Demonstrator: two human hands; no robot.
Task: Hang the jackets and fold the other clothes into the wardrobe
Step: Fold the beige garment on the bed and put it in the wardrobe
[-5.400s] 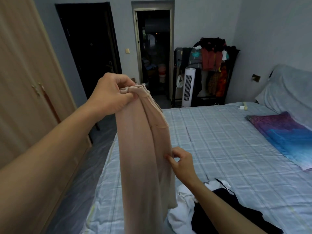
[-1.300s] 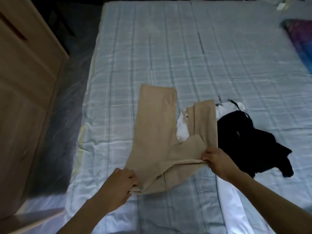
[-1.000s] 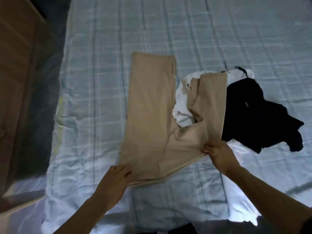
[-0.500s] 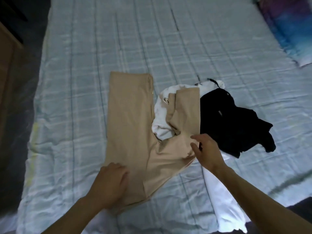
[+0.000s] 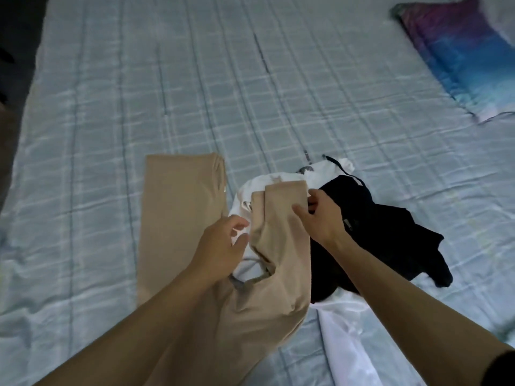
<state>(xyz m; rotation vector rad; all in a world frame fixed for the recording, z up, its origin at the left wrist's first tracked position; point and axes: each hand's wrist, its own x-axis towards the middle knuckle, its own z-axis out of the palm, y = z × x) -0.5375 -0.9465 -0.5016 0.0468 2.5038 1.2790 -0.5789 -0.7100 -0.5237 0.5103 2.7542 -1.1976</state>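
Beige trousers (image 5: 178, 213) lie spread on the bed, one leg flat on the left, the other leg bent up over a white garment (image 5: 326, 169). My right hand (image 5: 320, 215) pinches the upper end of that bent leg, thumb on top. My left hand (image 5: 223, 246) rests at the leg's left edge, fingers spread and touching the cloth. A black garment (image 5: 390, 235) lies crumpled just right of my right hand, partly over the white one.
The bed (image 5: 250, 93) has a pale blue checked sheet. A purple and blue pillow (image 5: 459, 51) lies at the top right. White cloth (image 5: 351, 346) trails toward the near edge. Dark floor (image 5: 16, 37) runs along the bed's left side.
Both hands have left the trouser waist and moved up to the bent right leg. My right hand now grips its end, and my left hand sits at its left edge.
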